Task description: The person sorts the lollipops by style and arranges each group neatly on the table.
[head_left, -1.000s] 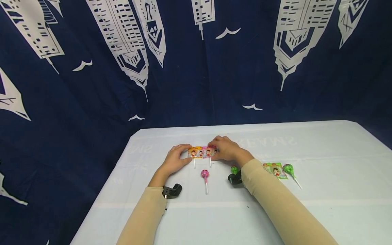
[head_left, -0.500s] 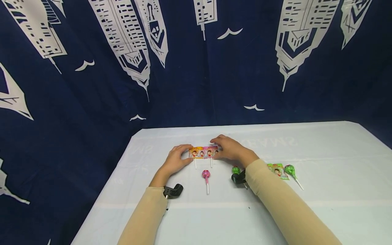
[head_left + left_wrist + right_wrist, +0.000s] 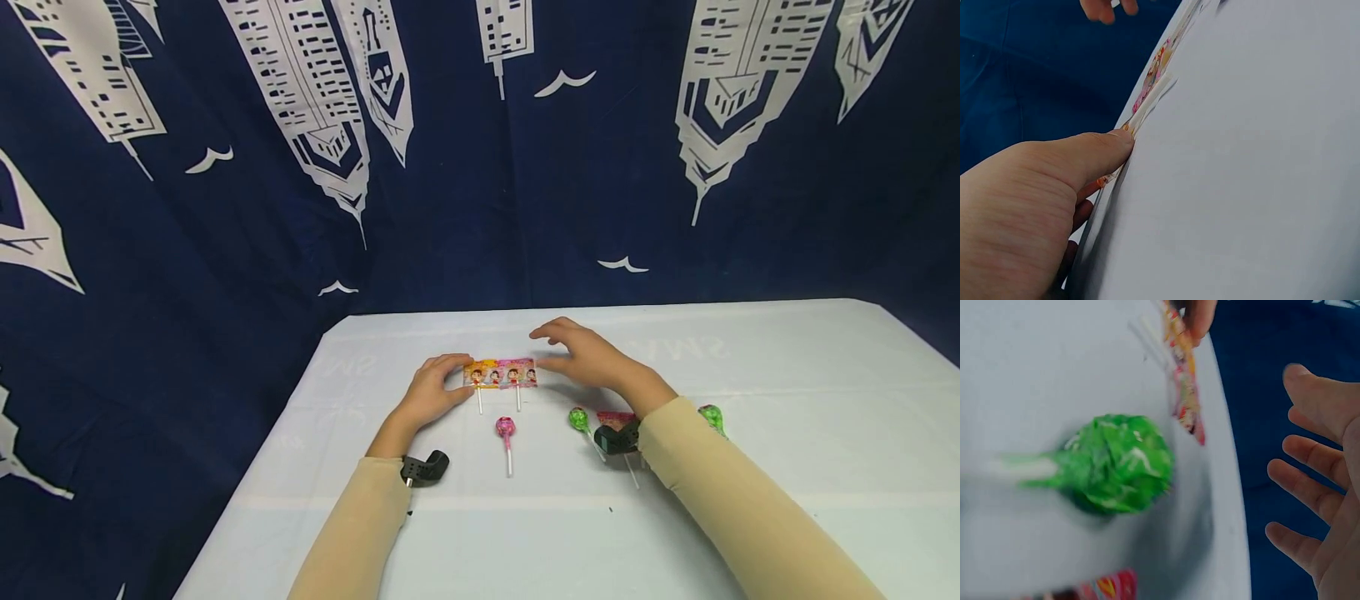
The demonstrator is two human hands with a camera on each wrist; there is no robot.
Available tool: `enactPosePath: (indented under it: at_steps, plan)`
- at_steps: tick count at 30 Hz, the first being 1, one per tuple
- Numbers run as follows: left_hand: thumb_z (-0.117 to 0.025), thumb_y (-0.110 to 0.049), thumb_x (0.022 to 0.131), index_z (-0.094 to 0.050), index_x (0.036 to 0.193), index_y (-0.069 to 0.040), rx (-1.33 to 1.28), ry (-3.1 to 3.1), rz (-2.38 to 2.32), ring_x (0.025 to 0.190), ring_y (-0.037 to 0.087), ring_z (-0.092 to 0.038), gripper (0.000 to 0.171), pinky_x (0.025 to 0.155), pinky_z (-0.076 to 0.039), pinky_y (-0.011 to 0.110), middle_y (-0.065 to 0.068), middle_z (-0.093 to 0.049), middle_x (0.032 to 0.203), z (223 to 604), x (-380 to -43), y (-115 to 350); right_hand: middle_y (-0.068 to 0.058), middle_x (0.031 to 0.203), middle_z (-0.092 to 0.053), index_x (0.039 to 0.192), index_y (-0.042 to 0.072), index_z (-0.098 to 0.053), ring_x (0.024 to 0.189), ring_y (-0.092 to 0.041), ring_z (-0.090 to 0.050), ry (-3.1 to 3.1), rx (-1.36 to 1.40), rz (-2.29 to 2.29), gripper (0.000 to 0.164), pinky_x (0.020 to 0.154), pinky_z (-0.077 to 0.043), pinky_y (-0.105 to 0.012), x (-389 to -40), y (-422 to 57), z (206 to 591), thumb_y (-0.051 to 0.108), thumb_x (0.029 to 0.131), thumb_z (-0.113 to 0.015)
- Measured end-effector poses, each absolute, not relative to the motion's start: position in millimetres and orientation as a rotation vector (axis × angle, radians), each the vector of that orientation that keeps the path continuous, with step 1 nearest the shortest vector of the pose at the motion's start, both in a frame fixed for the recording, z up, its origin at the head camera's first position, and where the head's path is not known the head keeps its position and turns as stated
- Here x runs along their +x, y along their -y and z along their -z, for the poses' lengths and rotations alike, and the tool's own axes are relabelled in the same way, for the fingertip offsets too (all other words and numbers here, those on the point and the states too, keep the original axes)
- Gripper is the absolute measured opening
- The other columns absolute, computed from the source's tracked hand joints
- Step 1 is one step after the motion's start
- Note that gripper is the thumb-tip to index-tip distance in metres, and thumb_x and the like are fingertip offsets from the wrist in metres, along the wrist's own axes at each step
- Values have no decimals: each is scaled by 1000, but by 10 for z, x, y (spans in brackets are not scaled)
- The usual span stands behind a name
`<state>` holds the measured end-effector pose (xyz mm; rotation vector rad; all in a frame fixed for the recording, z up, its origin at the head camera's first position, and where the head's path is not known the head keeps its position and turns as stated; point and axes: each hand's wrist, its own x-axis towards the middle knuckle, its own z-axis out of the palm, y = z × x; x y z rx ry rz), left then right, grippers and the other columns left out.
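In the head view my left hand [image 3: 432,390] pinches the left edge of a flat orange-wrapped lollipop [image 3: 478,375] with cartoon print. Its thumb [image 3: 1100,153] lies against that wrapper in the left wrist view. Side by side with it is a flat pink-wrapped lollipop [image 3: 516,374], stick toward me. Just right of the pink one, my right hand [image 3: 588,354] is spread and holds nothing. A round pink lollipop [image 3: 505,427] lies nearer me, between the forearms. A round green lollipop [image 3: 578,418] lies below the right hand and looms large in the right wrist view.
A flat red-wrapped lollipop [image 3: 615,419] is partly covered by the right wrist camera [image 3: 618,437]. Another round green lollipop [image 3: 712,417] shows beyond the right sleeve, its stick hidden. All lie on a white-covered table [image 3: 300,533] before a dark blue patterned curtain [image 3: 465,233].
My right hand has let go of the pink-wrapped lollipop and moved right, its fingers spreading. The red-wrapped lollipop came into view; the flat green one is now hidden. My left hand stays put.
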<state>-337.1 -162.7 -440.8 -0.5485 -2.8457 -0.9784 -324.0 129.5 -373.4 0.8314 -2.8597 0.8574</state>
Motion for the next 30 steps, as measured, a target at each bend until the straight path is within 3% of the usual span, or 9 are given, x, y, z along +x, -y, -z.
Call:
enactPosePath:
  at_steps: [9,20,30]
  plan:
    - [-75,-24,88,-60,138,-17,-556,2842,978,141,28,-43,52,120,-30,51,3,-54,149,4404,-3358,1636,-9,140,-55,136,12,-59,122,-29,-58,2792,923,-879,45,105,-47,-54,-2923,-1486,3637,24,94,-69]
    - [-75,-24,88,-60,137,-17,-562,2839,955,141,29,-44,51,120,-30,51,3,-55,148,4410,-3369,1626,-9,139,-57,135,12,-59,132,-33,-52,2800,927,-768,47,109,-44,-56,-2643,-1759,3722,23,91,-73]
    - [-75,-25,88,-61,136,-19,-544,2842,989,141,26,-43,50,119,-31,50,0,-55,148,4441,-3395,1634,-7,137,-59,136,10,-59,129,-33,-54,2889,899,-739,60,106,-45,-57,-2497,-2007,3818,31,84,-80]
